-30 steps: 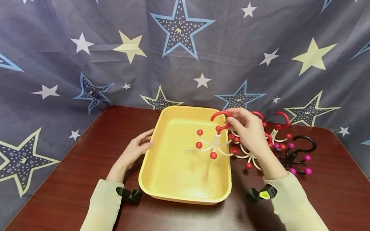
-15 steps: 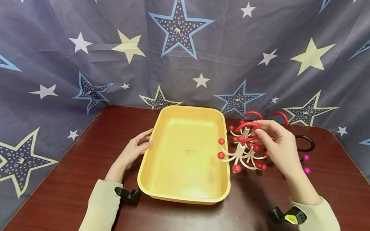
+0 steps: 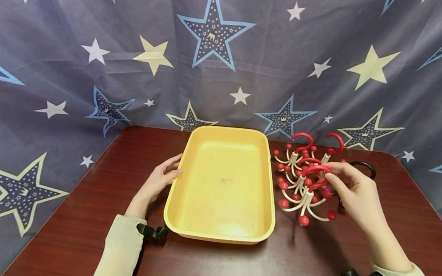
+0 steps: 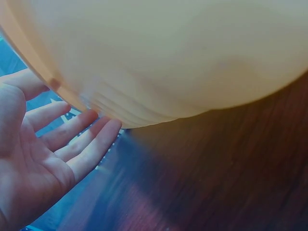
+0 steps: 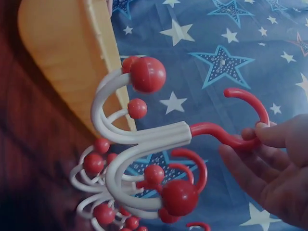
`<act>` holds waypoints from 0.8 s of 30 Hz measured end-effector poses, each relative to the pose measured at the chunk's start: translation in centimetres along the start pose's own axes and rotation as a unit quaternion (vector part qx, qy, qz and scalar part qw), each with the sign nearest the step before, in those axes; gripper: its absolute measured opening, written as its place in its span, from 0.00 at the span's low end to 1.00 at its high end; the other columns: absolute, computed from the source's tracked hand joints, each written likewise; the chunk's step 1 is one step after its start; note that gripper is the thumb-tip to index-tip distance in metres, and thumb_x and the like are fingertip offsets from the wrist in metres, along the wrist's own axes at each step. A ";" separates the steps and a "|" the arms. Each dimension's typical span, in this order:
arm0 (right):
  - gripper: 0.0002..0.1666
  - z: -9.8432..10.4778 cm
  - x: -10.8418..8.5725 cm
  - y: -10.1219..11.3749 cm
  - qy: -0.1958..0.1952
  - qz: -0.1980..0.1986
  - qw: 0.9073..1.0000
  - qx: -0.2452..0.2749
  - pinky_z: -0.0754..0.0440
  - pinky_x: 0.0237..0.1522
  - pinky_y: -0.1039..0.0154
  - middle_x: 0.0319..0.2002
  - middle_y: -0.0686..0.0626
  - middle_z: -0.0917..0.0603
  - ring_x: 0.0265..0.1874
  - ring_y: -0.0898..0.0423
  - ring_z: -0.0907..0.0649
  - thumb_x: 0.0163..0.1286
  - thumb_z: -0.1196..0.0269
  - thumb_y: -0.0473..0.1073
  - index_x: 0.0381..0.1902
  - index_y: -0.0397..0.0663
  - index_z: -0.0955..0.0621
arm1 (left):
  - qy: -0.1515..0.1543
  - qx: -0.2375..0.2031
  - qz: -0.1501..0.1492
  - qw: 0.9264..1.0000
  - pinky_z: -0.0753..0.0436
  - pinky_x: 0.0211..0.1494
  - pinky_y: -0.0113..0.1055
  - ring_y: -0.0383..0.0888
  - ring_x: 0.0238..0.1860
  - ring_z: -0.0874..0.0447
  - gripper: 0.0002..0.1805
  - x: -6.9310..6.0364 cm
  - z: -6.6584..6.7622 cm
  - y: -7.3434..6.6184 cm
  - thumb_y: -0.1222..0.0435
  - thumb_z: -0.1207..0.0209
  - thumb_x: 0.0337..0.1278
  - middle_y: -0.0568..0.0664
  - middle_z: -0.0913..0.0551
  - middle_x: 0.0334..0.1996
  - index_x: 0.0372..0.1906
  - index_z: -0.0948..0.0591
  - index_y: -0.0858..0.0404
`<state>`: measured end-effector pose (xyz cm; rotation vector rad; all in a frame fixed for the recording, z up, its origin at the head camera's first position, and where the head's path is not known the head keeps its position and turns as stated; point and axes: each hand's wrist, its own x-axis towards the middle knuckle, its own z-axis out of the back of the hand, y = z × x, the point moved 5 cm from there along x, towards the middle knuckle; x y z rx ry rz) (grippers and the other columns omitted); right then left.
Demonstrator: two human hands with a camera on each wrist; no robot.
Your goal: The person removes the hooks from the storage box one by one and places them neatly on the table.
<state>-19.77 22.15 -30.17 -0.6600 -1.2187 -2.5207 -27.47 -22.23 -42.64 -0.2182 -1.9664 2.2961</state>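
In the head view my right hand (image 3: 355,196) pinches the red hook of a white hanger (image 3: 307,199) with several curved arms tipped by red balls. It hangs upright over the table, right of a yellow tray (image 3: 217,239). The right wrist view shows thumb and fingers on the curved hook (image 5: 248,143), with the ball-tipped arms clear of the hand. My left hand (image 3: 159,180) touches the tray's left side. Seen from the left wrist, its loosely extended fingers (image 4: 79,144) lie against the outer wall (image 4: 144,103).
Several similar white-and-red hangers (image 3: 292,158) stand close together behind the held one. A black hook (image 3: 365,167) shows past my right hand, its lower part mostly hidden. A grey curtain with stars (image 3: 241,71) rises behind the dark red table (image 3: 211,270).
My right hand has carried the hanger from above the tray's right part rightward and toward me, to the front of the other hangers. The left hand stays at the tray.
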 end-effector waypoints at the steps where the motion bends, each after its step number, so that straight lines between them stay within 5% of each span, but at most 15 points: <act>1: 0.12 0.0 -0.2 -0.2 0.005 0.000 1.000 -0.003 0.29 0.22 0.76 0.29 0.69 0.19 0.21 0.70 0.21 0.60 0.38 0.35 0.43 0.49 0.19 | 0.000 0.002 -0.002 1.000 0.20 0.43 0.34 0.52 0.51 0.24 0.31 0.0 0.0 0.1 0.62 0.47 0.62 0.62 0.33 0.61 0.69 0.42 0.54; 7: 0.12 -0.6 -1.0 -1.3 0.030 0.007 0.999 -0.011 0.31 0.18 0.74 0.30 0.63 0.18 0.19 0.71 0.24 0.61 0.39 0.35 0.43 0.50 0.19 | -0.004 0.003 -0.006 1.000 0.20 0.43 0.34 0.49 0.50 0.22 0.31 0.0 0.2 0.2 0.61 0.46 0.61 0.61 0.32 0.60 0.69 0.41 0.54; 12: 0.10 -1.4 -1.5 -2.3 0.049 0.009 0.999 -0.003 0.26 0.24 0.76 0.31 0.54 0.16 0.26 0.71 0.20 0.62 0.39 0.36 0.41 0.49 0.19 | -0.001 -0.003 -0.007 1.000 0.20 0.43 0.34 0.51 0.50 0.23 0.32 0.0 0.1 0.2 0.60 0.45 0.60 0.61 0.32 0.60 0.69 0.41 0.54; 24: 0.13 -2.1 -2.7 -3.8 0.075 -0.009 0.995 0.068 0.22 0.30 0.74 0.35 0.62 0.17 0.27 0.64 0.17 0.63 0.42 0.32 0.47 0.41 0.22 | -0.006 -0.001 -0.009 1.000 0.20 0.43 0.33 0.50 0.50 0.23 0.32 -0.1 0.4 -0.2 0.63 0.45 0.60 0.62 0.32 0.60 0.69 0.41 0.55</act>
